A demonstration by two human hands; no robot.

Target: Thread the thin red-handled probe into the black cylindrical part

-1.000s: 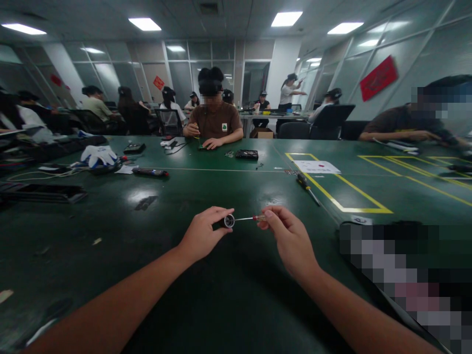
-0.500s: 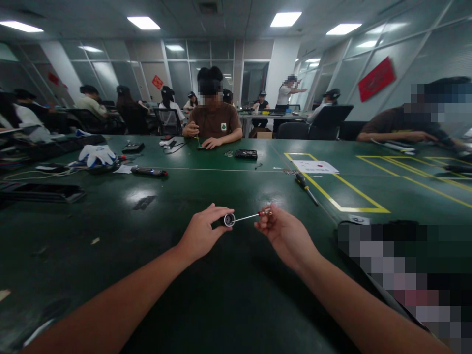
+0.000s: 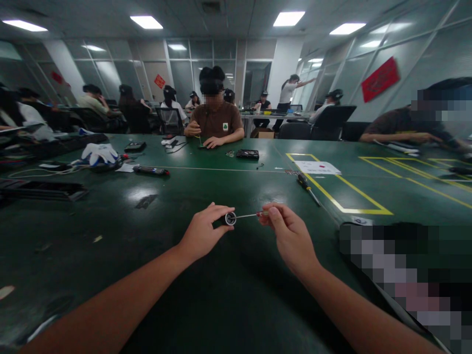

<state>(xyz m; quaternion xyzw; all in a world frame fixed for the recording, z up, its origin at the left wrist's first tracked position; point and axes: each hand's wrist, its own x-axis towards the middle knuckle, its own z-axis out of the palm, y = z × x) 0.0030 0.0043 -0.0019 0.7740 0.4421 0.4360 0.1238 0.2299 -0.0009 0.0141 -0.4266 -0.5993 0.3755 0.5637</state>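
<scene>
Between the thumb and fingers of my left hand (image 3: 201, 231) sits a small round black part (image 3: 230, 219) with a pale rim, its open face turned toward me and to the right. My right hand (image 3: 291, 231) is closed around the handle of a thin screwdriver (image 3: 246, 216). The metal shaft points left, and its tip reaches into the opening of the round part. Most of the handle is hidden by my fingers. Both hands are held above the green table (image 3: 221, 305).
A yellow-and-black screwdriver (image 3: 309, 189) lies beyond my right hand, near a white sheet (image 3: 317, 167). White gloves (image 3: 99, 154) and a dark pen-like tool (image 3: 151, 170) lie to the left. Across the table a person (image 3: 216, 120) works beside a black device (image 3: 247, 154).
My right hand has rolled around the handle, so its thumb and back now show more. The left hand keeps its grip on the round part. The view has shifted slightly.
</scene>
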